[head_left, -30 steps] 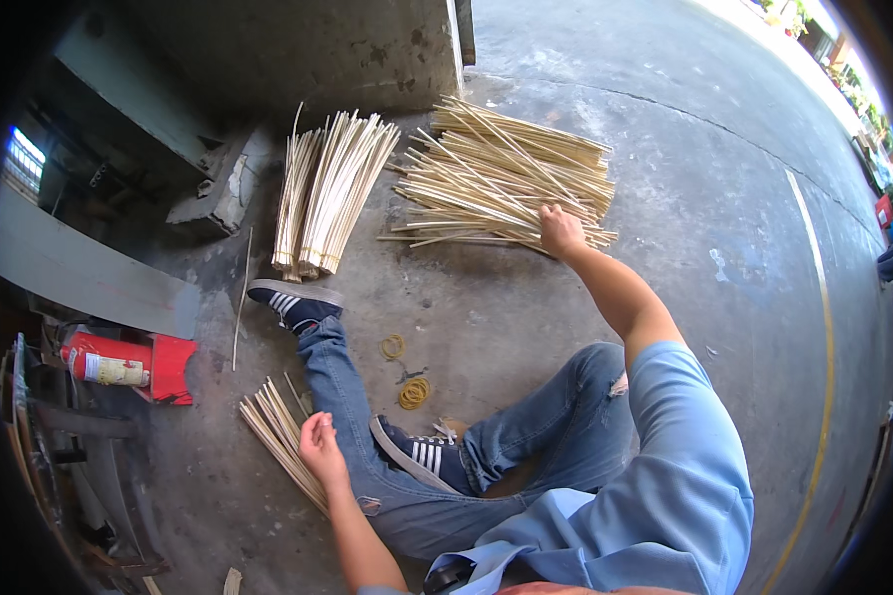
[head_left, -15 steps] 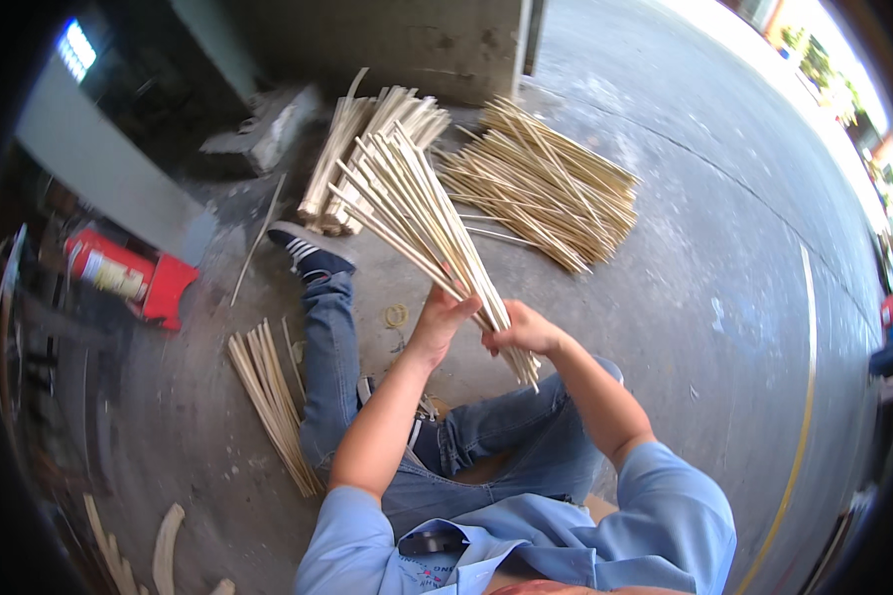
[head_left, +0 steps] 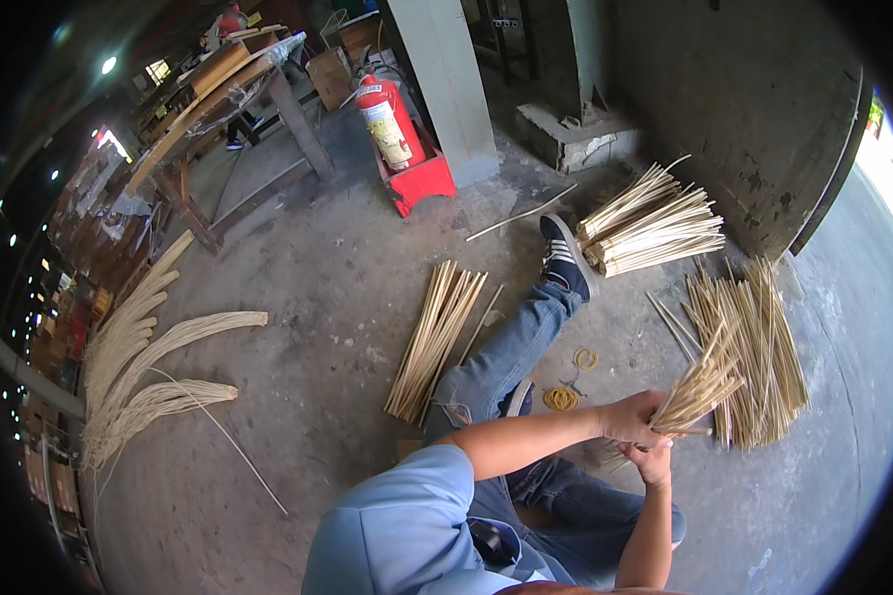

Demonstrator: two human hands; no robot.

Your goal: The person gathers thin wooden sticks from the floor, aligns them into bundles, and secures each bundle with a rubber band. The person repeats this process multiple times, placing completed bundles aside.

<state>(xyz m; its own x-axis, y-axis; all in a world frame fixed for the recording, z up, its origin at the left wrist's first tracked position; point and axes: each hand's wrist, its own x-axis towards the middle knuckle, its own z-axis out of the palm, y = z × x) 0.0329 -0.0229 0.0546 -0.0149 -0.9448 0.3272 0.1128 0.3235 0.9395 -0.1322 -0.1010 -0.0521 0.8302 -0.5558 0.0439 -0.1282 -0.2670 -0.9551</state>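
Far left floor: long pale curved strips (head_left: 159, 347) lie fanned out on the concrete floor (head_left: 298, 268), well apart from the person.
Upper left: a wooden tabletop (head_left: 218, 84) on slanted legs stands at the back, with stacked boards on it.
Upper middle: a red fire extinguisher (head_left: 387, 124) stands on a red base just beside a grey pillar (head_left: 451, 79).
Middle floor: a flat bundle of bamboo sticks (head_left: 437, 337) lies just left of the outstretched leg in blue jeans (head_left: 511, 347); the dark sneaker (head_left: 566, 256) points toward the wall.
Between the legs: yellow rubber bands (head_left: 563, 397) lie on the floor, a single loose one just beyond them.
Left hand: the left hand (head_left: 633, 416) is closed around the gathered sticks, gripping them from above.
Right hand: the right hand (head_left: 655, 461) is closed on the lower end of the same sticks, just under the left, the two hands touching.
Held bunch: the held bunch of sticks (head_left: 700, 392) slants up to the right, over the person's lap.
Right floor: a big loose pile of sticks (head_left: 764, 357) lies just beyond the held bunch.
Upper right: another stick heap (head_left: 655, 223) lies near the sneaker, by the dark wall.
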